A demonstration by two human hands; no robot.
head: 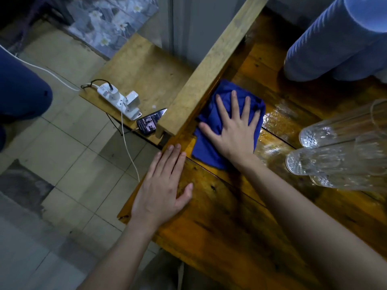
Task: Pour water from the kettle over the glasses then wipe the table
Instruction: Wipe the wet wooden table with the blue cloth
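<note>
Crumpled blue cloth [226, 122] lies on the wet, glossy wooden table [240, 227], against a pale wood rail. Right hand [234, 130] presses it flat-fingered, to mop. Left hand [161, 191] rests flat at table edge, likely bracing. Clear cut-glass tumblers [335, 155] stand nearby.

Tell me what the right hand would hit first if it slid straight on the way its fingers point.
Most likely the raised wooden plank, just beyond the blue cloth that the right hand presses flat. Depth is hard to judge.
</note>
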